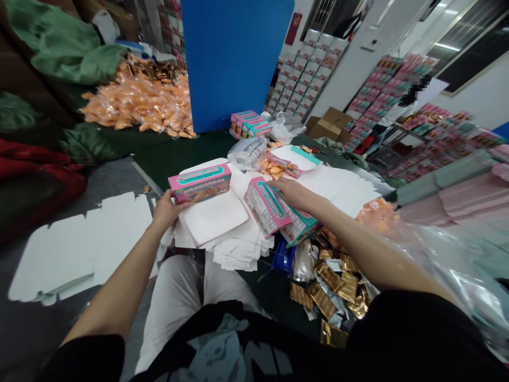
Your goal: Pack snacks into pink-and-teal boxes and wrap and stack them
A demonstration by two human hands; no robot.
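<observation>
My left hand [165, 208] grips the left end of a small pink-and-teal carton [201, 183], its fingers closed around the lower edge. The carton is held over a stack of flat white card blanks [218, 217]. My right hand [292, 192] is closed over the top end of a second pink-and-teal carton [268, 207], which is tilted. Directly beside that one, under my right wrist, leans another carton with a teal side [300, 225]. The fingertips of my right hand are partly hidden behind the cartons.
Gold sachets [330, 292] lie right of my legs. Orange pieces in clear bags [139, 101] are heaped at back left, beside a blue panel [234, 63]. More cartons [250, 124] stand behind. Flat blanks [83, 244] lie on the left; a person [397, 114] is at far right.
</observation>
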